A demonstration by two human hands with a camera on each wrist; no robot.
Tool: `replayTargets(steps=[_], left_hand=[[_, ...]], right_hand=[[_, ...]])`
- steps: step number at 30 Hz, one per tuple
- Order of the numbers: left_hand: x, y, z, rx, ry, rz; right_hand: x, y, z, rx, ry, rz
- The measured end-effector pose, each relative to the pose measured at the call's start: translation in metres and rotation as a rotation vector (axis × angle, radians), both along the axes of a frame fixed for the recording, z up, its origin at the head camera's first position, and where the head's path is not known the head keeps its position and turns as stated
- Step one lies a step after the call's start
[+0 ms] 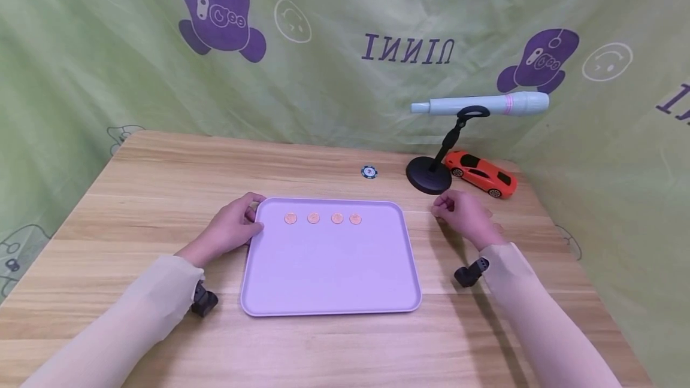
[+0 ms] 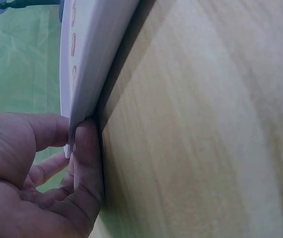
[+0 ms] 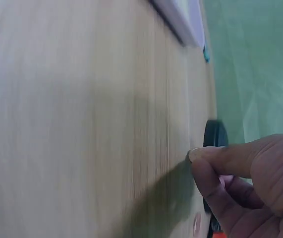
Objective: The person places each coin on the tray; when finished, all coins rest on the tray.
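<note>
A lilac tray (image 1: 331,262) lies flat on the table, with a row of several copper coins (image 1: 313,218) near its far edge. My left hand (image 1: 234,223) grips the tray's left rim, the thumb over the edge and a finger underneath in the left wrist view. To the right of the tray, my right hand (image 1: 462,214) is low over the table, thumb and index finger pinching together at their tips. A small rounded edge, apparently a coin (image 3: 191,154), shows there, mostly covered by the fingers. Another coin (image 3: 197,225) lies on the table beyond that hand.
A black microphone stand (image 1: 429,175) holds a light-blue microphone (image 1: 485,104) behind the right hand. Beside its base sits an orange toy car (image 1: 481,175). A blue and white chip (image 1: 369,172) lies behind the tray. Green printed cloth (image 1: 323,100) hangs past the table's far edge.
</note>
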State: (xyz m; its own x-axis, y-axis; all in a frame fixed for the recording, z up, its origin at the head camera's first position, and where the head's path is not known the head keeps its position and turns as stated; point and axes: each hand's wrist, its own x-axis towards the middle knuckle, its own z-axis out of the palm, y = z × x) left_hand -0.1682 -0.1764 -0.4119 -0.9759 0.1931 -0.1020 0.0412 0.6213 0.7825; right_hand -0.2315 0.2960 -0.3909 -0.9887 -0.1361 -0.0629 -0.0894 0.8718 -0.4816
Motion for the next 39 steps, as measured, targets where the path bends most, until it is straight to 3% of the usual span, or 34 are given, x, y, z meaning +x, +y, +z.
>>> replayTargets(steps=[10,16,21,39], left_hand=[[-0.001,0.004,0.002,0.000,-0.013,0.000],[0.000,0.002,-0.001,-0.019,-0.017,0.010],[-0.001,0.001,-0.002,-0.018,-0.021,0.013],[0.002,0.004,0.002,-0.030,-0.015,0.019]], right_hand=[[0.007,-0.039,0.003,-0.223,0.014,0.094],[0.012,-0.065,0.001,-0.283,-0.077,0.165],[0.017,-0.081,-0.004,-0.271,-0.114,0.230],[0.009,-0.104,-0.012,-0.105,0.021,0.313]])
